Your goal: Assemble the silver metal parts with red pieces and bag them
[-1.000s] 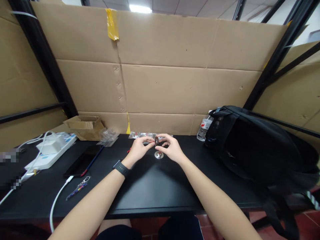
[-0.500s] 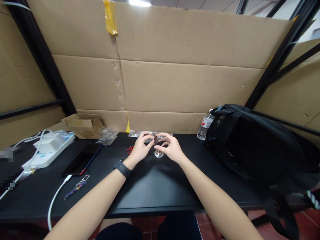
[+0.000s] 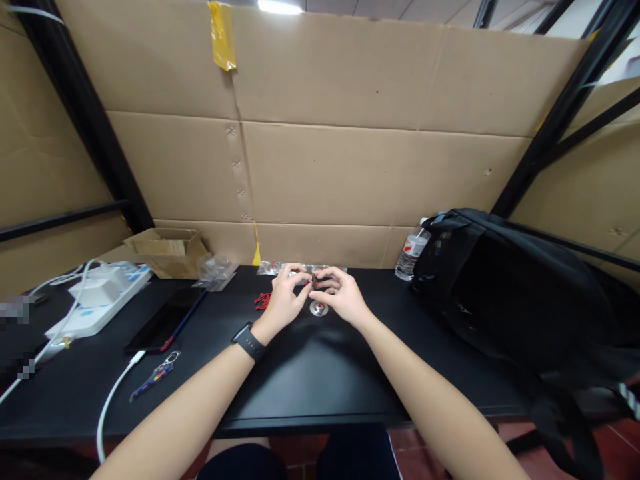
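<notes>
Above the table, my right hand (image 3: 340, 293) pinches a small dark brown disc (image 3: 315, 281) on edge between thumb and fingers. My left hand (image 3: 286, 293), with a dark watch on its wrist, is closed at the disc's left side. A small red piece shows at its fingertips, partly hidden by them. Just below the fingers a shiny round metal piece (image 3: 319, 309) with a red spot rests on the black table. Several small red pieces (image 3: 263, 301) lie in a loose pile left of my left hand.
Clear plastic packets (image 3: 270, 268) lie behind the hands. At left are a cardboard box (image 3: 175, 257), a phone (image 3: 165, 320) on a white cable, a keychain (image 3: 155, 377) and a power strip (image 3: 95, 303). A water bottle (image 3: 411, 253) and black backpack (image 3: 510, 300) stand at right.
The disc has turned a little between my fingers, and a bit of red now shows at it. My left hand has shifted slightly, uncovering more of the red pile.
</notes>
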The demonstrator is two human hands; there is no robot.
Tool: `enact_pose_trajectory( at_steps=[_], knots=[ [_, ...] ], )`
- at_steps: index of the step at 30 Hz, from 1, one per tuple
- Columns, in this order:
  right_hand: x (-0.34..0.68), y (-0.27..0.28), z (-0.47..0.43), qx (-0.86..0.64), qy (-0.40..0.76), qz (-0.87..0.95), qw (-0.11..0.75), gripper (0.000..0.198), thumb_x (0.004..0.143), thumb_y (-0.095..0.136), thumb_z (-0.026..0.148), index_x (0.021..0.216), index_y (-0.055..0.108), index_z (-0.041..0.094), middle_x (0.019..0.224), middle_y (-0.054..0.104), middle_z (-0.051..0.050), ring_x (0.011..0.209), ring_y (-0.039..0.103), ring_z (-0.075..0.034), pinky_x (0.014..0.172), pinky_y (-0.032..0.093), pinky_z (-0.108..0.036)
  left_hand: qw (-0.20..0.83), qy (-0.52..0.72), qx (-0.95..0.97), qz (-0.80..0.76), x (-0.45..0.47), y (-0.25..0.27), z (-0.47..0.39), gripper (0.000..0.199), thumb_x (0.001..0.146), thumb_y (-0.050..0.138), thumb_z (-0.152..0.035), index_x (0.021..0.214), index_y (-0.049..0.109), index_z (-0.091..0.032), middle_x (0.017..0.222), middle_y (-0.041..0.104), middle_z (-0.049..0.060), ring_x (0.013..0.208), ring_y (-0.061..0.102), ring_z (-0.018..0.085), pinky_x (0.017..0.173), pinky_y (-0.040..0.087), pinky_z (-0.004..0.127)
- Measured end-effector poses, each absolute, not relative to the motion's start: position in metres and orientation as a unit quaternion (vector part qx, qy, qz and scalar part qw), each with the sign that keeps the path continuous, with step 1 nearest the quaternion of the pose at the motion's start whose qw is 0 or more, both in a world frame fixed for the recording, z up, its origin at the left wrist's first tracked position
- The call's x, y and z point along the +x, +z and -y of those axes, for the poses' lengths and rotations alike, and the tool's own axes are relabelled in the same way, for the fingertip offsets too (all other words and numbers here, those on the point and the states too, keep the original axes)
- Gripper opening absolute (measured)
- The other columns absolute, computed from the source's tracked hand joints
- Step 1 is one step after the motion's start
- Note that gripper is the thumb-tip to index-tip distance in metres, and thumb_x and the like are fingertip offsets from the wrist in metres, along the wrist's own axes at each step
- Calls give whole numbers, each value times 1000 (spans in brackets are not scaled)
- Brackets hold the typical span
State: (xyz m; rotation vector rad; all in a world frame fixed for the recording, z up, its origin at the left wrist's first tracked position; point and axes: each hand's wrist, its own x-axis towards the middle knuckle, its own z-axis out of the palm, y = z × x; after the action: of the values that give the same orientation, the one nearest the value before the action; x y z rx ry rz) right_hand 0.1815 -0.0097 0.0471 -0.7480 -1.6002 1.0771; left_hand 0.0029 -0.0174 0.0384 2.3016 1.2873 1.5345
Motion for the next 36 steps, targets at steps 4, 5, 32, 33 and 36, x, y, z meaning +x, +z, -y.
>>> enact_pose_trajectory(
  at_steps=[4,5,32,33,36],
  knots=[
    [184,44,4,-307,445,680,496,39,71,81,47,92,61,21,114,69,-7,93,71,-22,81,59,-35,5,482,753,-448,2,42,20,9,90,61,-26,95,69,-24,117,58,8,117,54,27,103,40,46],
    [185,44,2,-311,432,693,487,35,77,75,50,91,62,21,111,69,-7,94,71,-21,81,58,-35,-1,481,752,-451,1,42,19,10,90,62,-27,95,69,-24,117,58,8,116,54,27,104,39,46],
    [199,29,-7,-406,132,856,293,17,88,64,27,103,67,21,100,65,-5,87,61,-16,79,46,-28,11,258,850,-460,-20,36,10,15,92,61,-29,89,75,-28,97,72,3,103,57,25,91,31,40],
    [201,29,-6,-420,121,862,256,19,86,66,28,104,67,22,101,65,-5,87,62,-17,77,45,-27,14,247,851,-464,-22,37,11,17,93,59,-27,89,75,-28,96,73,3,102,58,25,92,30,40],
    [204,29,-4,-457,107,866,172,12,85,67,30,95,71,24,98,69,-4,89,64,-19,70,42,-25,27,237,845,-478,-23,39,12,20,93,56,-24,89,75,-27,95,75,2,98,61,24,92,29,40]
  ],
)
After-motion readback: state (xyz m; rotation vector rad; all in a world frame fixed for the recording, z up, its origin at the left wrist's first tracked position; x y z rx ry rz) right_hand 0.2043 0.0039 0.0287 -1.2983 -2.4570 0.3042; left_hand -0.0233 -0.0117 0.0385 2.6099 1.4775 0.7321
